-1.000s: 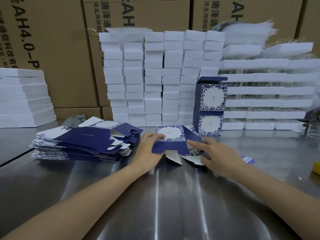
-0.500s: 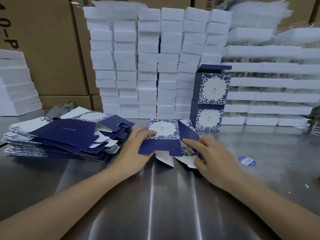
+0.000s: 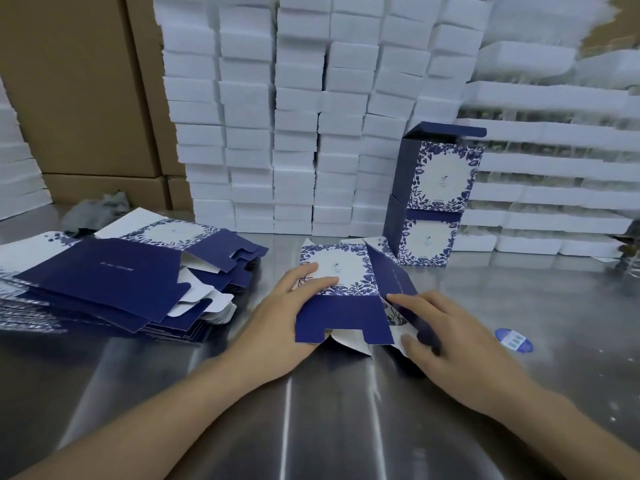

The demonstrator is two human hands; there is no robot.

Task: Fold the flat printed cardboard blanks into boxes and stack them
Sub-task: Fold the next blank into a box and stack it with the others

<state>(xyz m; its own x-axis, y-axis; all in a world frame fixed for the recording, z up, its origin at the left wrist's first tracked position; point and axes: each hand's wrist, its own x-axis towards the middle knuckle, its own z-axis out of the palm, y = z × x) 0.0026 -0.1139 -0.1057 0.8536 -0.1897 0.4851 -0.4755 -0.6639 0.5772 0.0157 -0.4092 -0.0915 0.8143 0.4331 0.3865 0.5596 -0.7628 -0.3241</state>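
Observation:
A half-folded blue and white floral box [image 3: 343,265] lies on its side on the steel table [image 3: 329,410] in front of me. My left hand [image 3: 287,313] holds its left edge, fingers lying over the printed top panel. My right hand [image 3: 446,337] rests on the navy side panel, index finger straight along the fold, thumb against a white bottom flap. The navy end flap hangs toward me. A pile of flat printed blanks [image 3: 104,278] sits to the left. Two finished boxes [image 3: 440,188] stand stacked behind, the top one with its lid up.
Columns of white foam blocks [image 3: 294,116] wall off the back, with white trays [image 3: 554,168] stacked at the right. Brown cartons [image 3: 79,81] rise at the back left. A grey cloth [image 3: 97,209] lies behind the blanks. A blue sticker [image 3: 514,339] sits right of my hand.
The box has been squared up a little, its side panel standing steeper. My left fingers slid further over the top panel. My head has moved closer and lower.

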